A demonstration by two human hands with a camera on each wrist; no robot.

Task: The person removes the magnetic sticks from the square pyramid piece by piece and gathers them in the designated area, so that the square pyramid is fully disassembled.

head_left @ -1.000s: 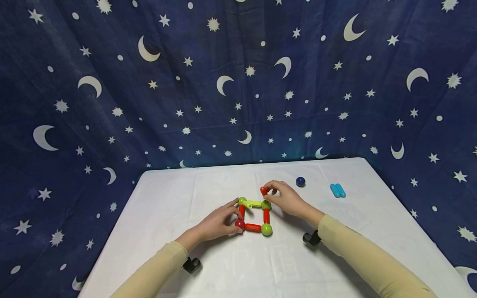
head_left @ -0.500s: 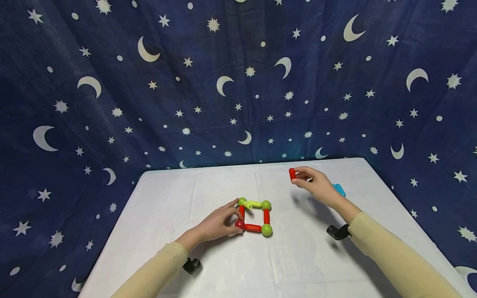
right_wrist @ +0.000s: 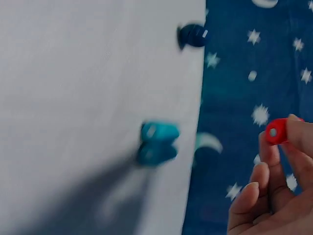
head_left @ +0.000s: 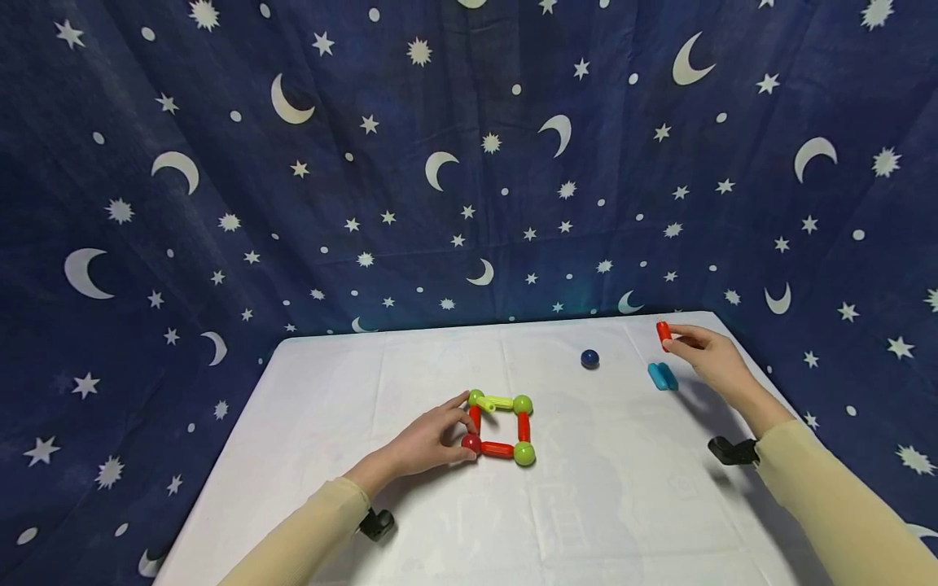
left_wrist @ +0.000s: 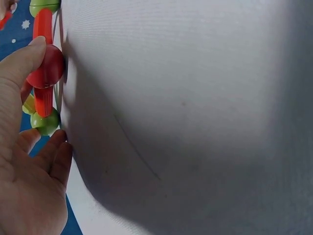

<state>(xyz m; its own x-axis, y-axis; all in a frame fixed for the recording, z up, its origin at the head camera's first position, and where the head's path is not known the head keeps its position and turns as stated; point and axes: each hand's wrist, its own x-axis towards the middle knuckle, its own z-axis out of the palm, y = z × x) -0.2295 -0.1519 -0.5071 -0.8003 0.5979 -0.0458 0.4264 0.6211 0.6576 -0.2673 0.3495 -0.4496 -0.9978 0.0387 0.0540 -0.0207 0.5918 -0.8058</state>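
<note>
A square of red and yellow-green rods with balls at its corners lies mid-table. My left hand (head_left: 425, 438) holds its red ball (head_left: 471, 442) between thumb and fingers; in the left wrist view the thumb lies over that red ball (left_wrist: 50, 67). Green balls (head_left: 523, 453) mark the other corners, and a short yellow-green rod (head_left: 486, 403) sticks out from the far left one. At the far right, my right hand (head_left: 705, 358) pinches a loose red rod (head_left: 664, 335) between thumb and fingertips, above the table. The right wrist view shows the end of this red rod (right_wrist: 277, 131).
Two blue rods (head_left: 663, 377) lie side by side just below the right hand. A dark blue ball (head_left: 589, 359) rests to their left. The white table (head_left: 352, 382) ends at a star-patterned curtain (head_left: 410, 203) behind and at the sides.
My right hand has carried the red rod from the square's far right corner, past the blue ball, to the far right. The left hand and the square have stayed put.
</note>
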